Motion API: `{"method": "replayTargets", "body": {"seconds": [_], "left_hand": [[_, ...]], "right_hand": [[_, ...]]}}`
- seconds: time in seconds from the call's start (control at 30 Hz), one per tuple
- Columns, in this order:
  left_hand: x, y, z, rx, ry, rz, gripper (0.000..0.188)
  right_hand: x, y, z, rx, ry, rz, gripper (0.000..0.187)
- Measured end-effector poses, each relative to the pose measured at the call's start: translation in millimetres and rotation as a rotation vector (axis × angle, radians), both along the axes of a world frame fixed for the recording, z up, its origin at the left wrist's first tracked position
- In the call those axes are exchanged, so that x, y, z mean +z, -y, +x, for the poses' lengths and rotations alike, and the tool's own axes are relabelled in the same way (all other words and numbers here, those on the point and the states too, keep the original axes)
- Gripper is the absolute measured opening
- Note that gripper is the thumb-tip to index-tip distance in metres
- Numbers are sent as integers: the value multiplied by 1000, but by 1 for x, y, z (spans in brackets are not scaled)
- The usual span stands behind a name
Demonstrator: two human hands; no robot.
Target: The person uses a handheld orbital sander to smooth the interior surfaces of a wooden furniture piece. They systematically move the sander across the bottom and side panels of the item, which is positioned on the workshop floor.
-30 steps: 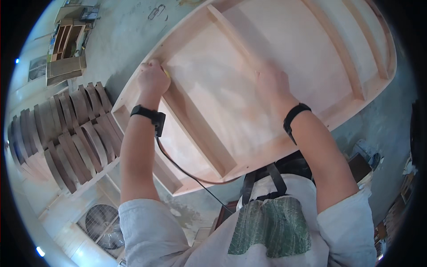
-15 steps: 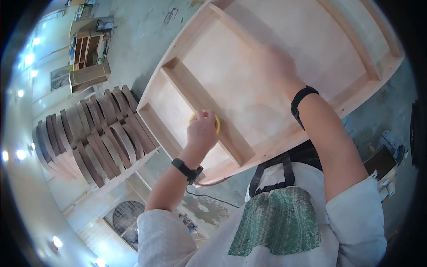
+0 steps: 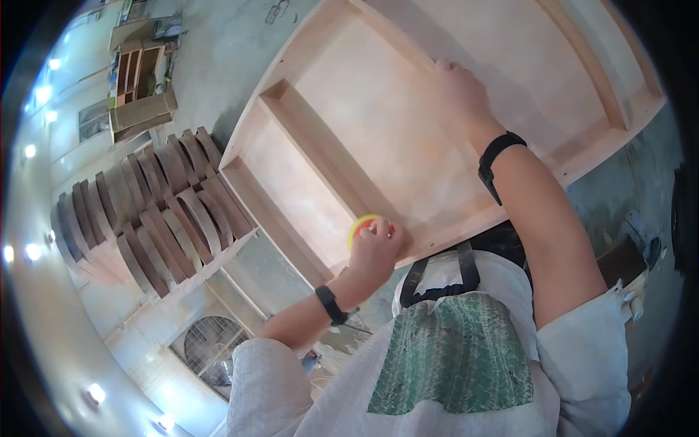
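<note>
Grey, scuffed floor (image 3: 218, 62) shows at the upper left of the frame, with a stack of curved brown wooden pieces (image 3: 171, 207) below it at middle left and a round caged fan (image 3: 213, 348) at lower left. Filling the centre and upper right is a large, pale wooden panel with a raised rim (image 3: 397, 142), divided by narrow, straight-edged wooden crosspieces. Just below the centre of the frame, the left hand (image 3: 376, 251) has its fingers curled around a round yellow-and-red tool (image 3: 362, 224), at the lower end of the left pale crosspiece (image 3: 312, 159). Above and to the right, the right hand (image 3: 464, 95) is at the lower visible end of another pale crosspiece (image 3: 399, 33), its fingers bent; whether they grip anything, I cannot tell.

With the tool so near the corner where crosspiece and rim meet, its edge could knock the rim, or the left knuckles could scrape the wood if the wrist tilts. Uneven pressure might mark or round the crosspiece's edge, and a push against an unsteady panel could make it shift.
</note>
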State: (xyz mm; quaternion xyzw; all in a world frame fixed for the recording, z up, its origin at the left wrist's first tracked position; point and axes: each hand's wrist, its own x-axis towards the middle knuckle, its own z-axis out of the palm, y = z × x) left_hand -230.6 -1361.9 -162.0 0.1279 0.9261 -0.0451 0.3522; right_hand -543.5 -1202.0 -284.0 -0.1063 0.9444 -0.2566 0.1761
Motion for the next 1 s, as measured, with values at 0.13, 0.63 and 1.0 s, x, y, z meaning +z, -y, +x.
{"method": "replayTargets", "body": {"seconds": [0.13, 0.63, 1.0], "left_hand": [[-33, 65, -87, 106, 171, -96, 41], [-37, 188, -136, 435, -414, -25, 39], [-7, 46, 23, 509, -377, 223, 50]], "right_hand": [[-3, 3, 3, 0, -12, 4, 30], [8, 10, -2, -19, 39, 18, 30], [28, 27, 0, -6, 59, 102, 33]]}}
